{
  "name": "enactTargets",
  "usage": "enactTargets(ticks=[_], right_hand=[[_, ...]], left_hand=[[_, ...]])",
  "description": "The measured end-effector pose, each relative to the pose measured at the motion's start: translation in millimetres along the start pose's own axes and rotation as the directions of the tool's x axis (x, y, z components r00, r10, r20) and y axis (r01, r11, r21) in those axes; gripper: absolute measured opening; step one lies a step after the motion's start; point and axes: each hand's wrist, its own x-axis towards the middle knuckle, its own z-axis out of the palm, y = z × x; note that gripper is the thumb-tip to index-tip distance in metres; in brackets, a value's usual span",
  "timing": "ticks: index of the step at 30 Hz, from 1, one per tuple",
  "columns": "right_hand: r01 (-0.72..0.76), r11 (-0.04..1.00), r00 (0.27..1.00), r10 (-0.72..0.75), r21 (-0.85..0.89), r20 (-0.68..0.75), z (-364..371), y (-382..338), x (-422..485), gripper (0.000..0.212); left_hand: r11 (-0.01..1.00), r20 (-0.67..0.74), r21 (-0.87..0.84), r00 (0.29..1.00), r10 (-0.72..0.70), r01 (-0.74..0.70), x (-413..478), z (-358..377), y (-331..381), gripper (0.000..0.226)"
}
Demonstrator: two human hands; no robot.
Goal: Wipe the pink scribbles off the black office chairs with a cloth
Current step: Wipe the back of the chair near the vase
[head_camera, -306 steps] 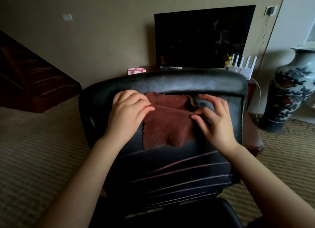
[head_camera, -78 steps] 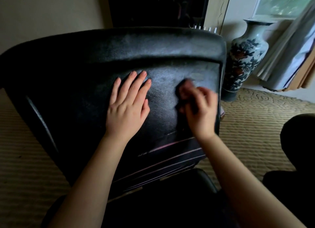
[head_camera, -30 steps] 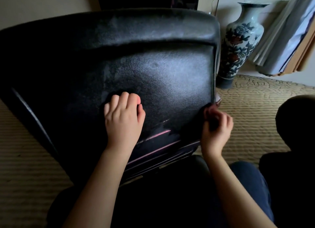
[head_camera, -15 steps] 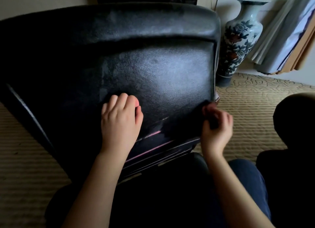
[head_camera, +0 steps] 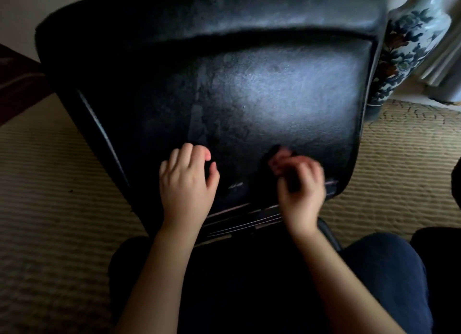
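Black chair — glossy, pink lines low

The right hand, blurred, curls its fingers around a dark cloth and holds it against the lower part of a black chair backrest. Just left of that grip, the left hand rests on the same panel with its fingers bent under. Below the grip, thin pink lines run across the bottom edge of the backrest, and a short one shows just to its right. Above the grip the panel has a grey sheen. Far up and right of it stands a blue-patterned vase on woven flooring. Below the grip lie the dark seat and a leg in navy trousers.
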Motion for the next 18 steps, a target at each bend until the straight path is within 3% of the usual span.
enactTargets(ticks=[3, 5, 8, 10, 12, 15, 18], right_hand=[[-0.280, 0.960, 0.926, 0.272, 0.007, -0.262, -8.1, 20.7, 19.8, 0.027], [-0.286, 0.958, 0.921, 0.284, 0.032, -0.268, 5.0, 9.6, 12.1, 0.029], [-0.093, 0.991, 0.996, 0.094, 0.091, -0.006, 39.6, -39.3, -26.1, 0.019], [0.035, 0.977, 0.973, -0.082, 0.212, 0.215, 54.0, -69.8, -53.3, 0.021], [0.111, 0.955, 0.936, -0.193, 0.273, 0.295, 54.4, -77.2, -63.3, 0.026], [0.089, 0.977, 0.981, -0.119, 0.192, 0.152, 38.2, -51.5, -46.0, 0.022], [-0.092, 0.994, 0.993, 0.096, 0.053, -0.074, 27.6, -23.0, -26.2, 0.021]], left_hand=[[0.989, -0.026, -0.140, 0.999, 0.038, -0.041, -4.7, -4.8, -5.4, 0.009], [0.965, -0.050, -0.263, 0.999, 0.010, -0.023, -10.2, -13.4, -13.3, 0.009], [0.958, -0.093, -0.279, 0.991, -0.099, 0.070, -22.2, -27.5, -32.2, 0.011], [0.954, -0.080, -0.251, 0.979, -0.188, 0.163, -31.6, -34.1, -47.6, 0.014], [0.936, -0.058, -0.227, 0.955, -0.290, 0.270, -41.0, -39.1, -61.8, 0.015], [0.865, 0.028, -0.219, 0.889, -0.458, 0.452, -52.0, -45.6, -75.3, 0.017], [0.786, 0.123, -0.277, 0.832, -0.541, 0.553, -57.1, -47.7, -80.1, 0.018]])
